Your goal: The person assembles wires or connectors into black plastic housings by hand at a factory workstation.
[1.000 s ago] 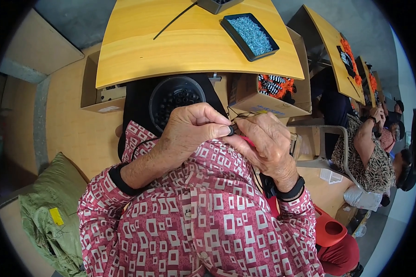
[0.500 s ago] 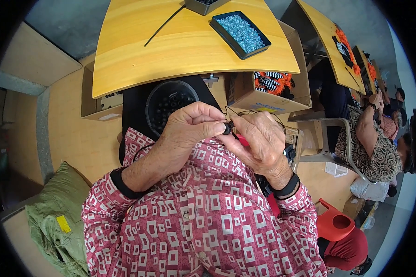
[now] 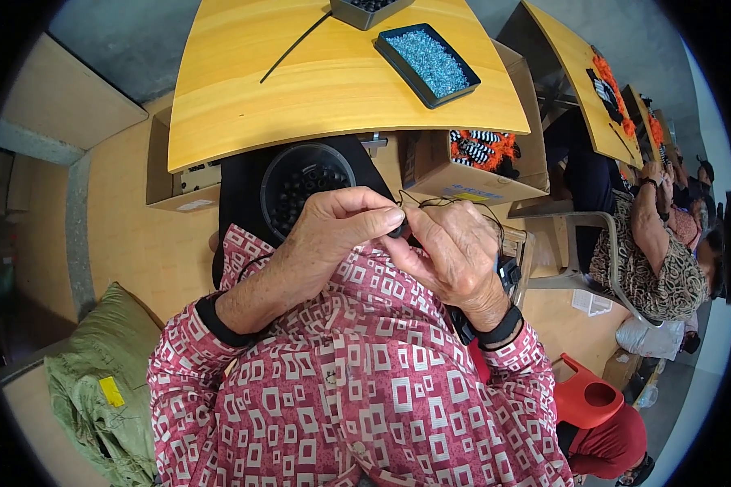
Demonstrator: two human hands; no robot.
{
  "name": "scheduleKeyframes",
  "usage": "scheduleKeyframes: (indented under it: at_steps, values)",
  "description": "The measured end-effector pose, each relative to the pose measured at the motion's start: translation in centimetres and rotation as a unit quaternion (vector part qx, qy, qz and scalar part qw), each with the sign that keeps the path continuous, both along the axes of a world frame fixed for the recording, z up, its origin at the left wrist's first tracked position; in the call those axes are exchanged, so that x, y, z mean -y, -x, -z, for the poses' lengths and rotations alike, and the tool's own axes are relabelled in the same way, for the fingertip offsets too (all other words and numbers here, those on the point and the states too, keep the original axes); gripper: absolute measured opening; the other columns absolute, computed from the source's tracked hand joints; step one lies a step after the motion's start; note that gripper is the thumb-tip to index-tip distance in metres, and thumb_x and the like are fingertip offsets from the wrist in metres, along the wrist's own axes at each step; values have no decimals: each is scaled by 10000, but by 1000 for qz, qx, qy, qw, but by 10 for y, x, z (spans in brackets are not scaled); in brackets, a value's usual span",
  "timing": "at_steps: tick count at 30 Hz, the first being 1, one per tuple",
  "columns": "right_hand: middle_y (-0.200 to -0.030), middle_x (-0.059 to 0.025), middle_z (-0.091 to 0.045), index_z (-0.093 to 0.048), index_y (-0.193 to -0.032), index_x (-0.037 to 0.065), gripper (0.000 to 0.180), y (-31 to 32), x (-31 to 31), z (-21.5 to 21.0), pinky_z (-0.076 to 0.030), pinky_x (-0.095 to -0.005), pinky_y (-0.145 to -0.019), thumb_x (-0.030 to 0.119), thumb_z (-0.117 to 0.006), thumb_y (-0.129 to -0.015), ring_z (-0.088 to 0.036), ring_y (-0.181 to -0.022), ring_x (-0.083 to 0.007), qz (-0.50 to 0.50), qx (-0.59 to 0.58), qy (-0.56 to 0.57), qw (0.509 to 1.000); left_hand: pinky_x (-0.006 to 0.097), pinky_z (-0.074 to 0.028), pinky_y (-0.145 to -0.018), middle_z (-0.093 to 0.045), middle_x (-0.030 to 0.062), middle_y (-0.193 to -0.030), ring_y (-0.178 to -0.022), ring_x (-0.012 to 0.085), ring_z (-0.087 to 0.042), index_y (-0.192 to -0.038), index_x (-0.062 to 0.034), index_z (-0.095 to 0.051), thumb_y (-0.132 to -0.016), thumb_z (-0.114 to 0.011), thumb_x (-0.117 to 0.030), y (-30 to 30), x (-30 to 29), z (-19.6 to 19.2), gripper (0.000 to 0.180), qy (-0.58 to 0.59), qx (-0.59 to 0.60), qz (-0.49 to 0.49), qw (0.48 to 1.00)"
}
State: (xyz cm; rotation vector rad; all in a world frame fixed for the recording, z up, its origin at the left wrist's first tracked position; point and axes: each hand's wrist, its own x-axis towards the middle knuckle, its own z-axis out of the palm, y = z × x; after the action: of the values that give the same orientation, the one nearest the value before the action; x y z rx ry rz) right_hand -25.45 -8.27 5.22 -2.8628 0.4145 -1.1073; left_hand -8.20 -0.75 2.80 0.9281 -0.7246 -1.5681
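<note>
Above my lap, the fingertips of my left hand (image 3: 337, 227) and my right hand (image 3: 455, 252) meet in a pinch. Between them is a small black bead-like piece (image 3: 397, 231), partly covered by the left thumb and fingers. The left thumb and index finger are closed on it. My right thumb and index finger press together beside it, on a thin black cord (image 3: 439, 198) that loops over the back of that hand. Just beyond my left hand, a dark round bowl (image 3: 266, 195) on my lap holds many black rounded pieces (image 3: 307, 180).
A yellow wooden table (image 3: 300, 101) stands ahead, bearing a black tray (image 3: 402, 75) of blue beads and a grey tray (image 3: 357, 16) of black pieces. Cardboard boxes (image 3: 495, 185) sit below. A green sack (image 3: 97, 365) lies left; a red stool (image 3: 581, 394) and other people are right.
My fingertips have drawn closer together, and the left thumb now covers more of the black piece. The view has shifted slightly.
</note>
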Motion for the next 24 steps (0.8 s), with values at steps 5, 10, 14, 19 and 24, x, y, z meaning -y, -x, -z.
scheduleKeyframes:
  at_steps: [5, 10, 14, 19, 24]
  values:
    - [-721, -65, -580, -640, -956, -28, 363, -4, 1, 12, -443, -303, -560, 164, -798, -692, -581, -634, -191, 6, -9, 3, 1000, 217, -478, -762, -663, 38, -901, -829, 78, -593, -987, 10, -670, -901, -642, -157, 2, 1, 9, 190, -2, -5, -25, 1000]
    - [-742, -72, -583, -638, -956, -29, 370, -6, 1, 17, -450, -310, -575, 176, -795, -691, -587, -650, -199, 8, -13, -12, 1000, 221, -484, -764, -668, 48, -896, -827, 82, -598, -989, 13, -673, -892, -652, -142, 3, -2, 18, 184, -13, -20, -50, 998]
    - [-745, -74, -582, -635, -954, -23, 366, -7, 4, 17, -456, -322, -585, 181, -789, -692, -588, -657, -212, 1, -9, -22, 1000, 222, -487, -774, -669, 50, -897, -833, 84, -599, -989, 17, -672, -890, -653, -133, 3, -2, 17, 180, -11, -27, -52, 998]
    - [-745, -72, -575, -627, -935, -14, 341, -5, 6, 12, -455, -336, -590, 166, -782, -690, -580, -656, -220, -10, -23, -24, 999, 222, -482, -769, -665, 46, -895, -836, 83, -595, -983, 32, -668, -901, -637, -130, 4, -4, 10, 185, 0, 10, -53, 999]
    - [-717, -64, -555, -626, -893, 11, 302, -6, 6, 11, -442, -339, -581, 160, -782, -681, -568, -644, -221, -11, -17, -44, 999, 237, -463, -806, -626, 46, -998, -935, 80, -552, -1168, -6, -562, -949, -567, -218, 4, -1, 6, 305, 16, 109, -35, 993]
